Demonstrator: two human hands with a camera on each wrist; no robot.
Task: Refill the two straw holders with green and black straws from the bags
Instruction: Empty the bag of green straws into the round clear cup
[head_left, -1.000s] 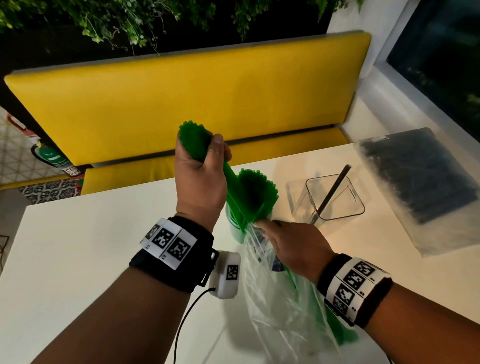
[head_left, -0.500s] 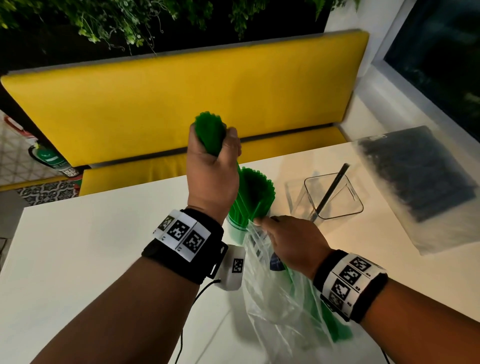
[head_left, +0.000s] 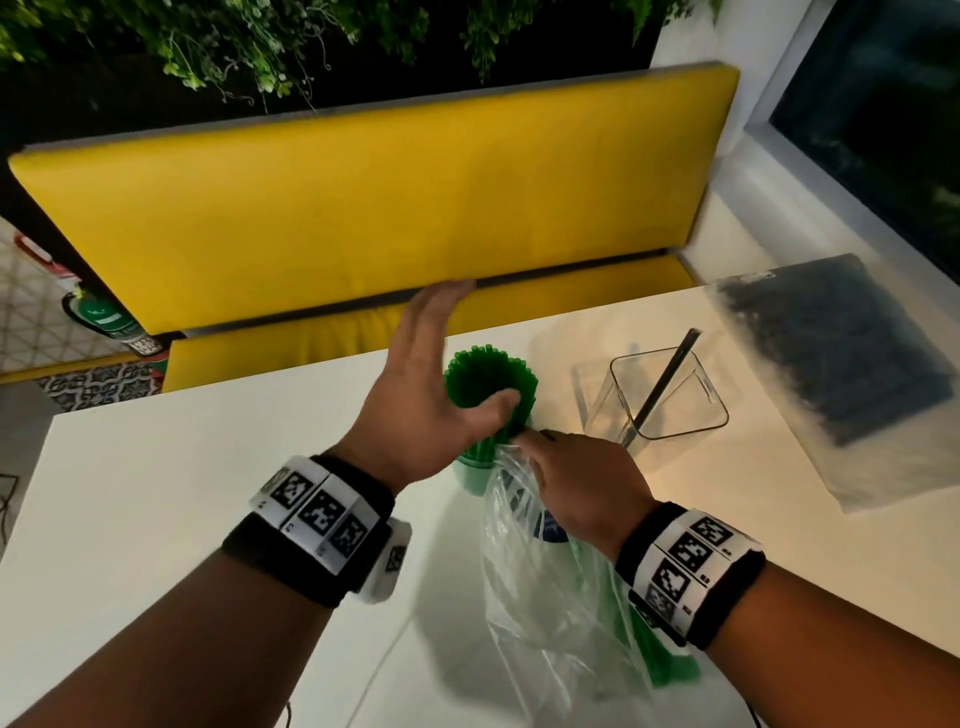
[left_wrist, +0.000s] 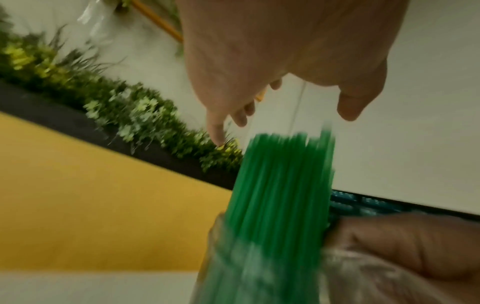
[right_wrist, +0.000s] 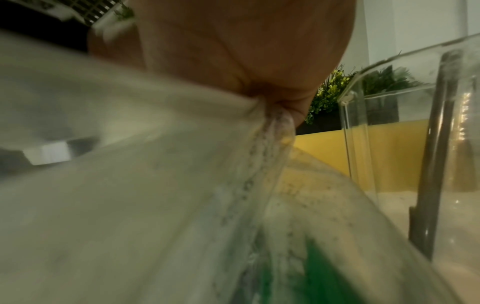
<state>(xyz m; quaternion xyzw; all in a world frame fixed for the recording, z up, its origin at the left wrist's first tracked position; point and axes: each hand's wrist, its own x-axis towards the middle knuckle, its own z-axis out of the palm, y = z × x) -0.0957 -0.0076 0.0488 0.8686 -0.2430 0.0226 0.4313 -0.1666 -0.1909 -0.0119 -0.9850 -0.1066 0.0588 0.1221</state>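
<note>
A thick bunch of green straws (head_left: 488, 384) stands upright in a holder (head_left: 470, 475) mid-table, also seen blurred as the green straws (left_wrist: 280, 185) in the left wrist view. My left hand (head_left: 441, 374) hovers spread beside and over the bunch, fingers straight, thumb against the straws. My right hand (head_left: 576, 483) pinches the mouth of the clear plastic bag (head_left: 550, 613), which holds a few green straws. The pinched bag (right_wrist: 262, 115) fills the right wrist view. A clear square holder (head_left: 670, 400) with one black straw (head_left: 670, 379) stands to the right. The bag of black straws (head_left: 841, 358) lies far right.
A yellow bench (head_left: 363, 208) runs behind the white table (head_left: 156, 493), under hanging plants. A dark window (head_left: 883, 104) is at the upper right. The left table edge is near a patterned floor.
My left hand lowered its handful of green straws into the holder, let go and spread open over the bunch. The right hand kept its pinch on the bag.
</note>
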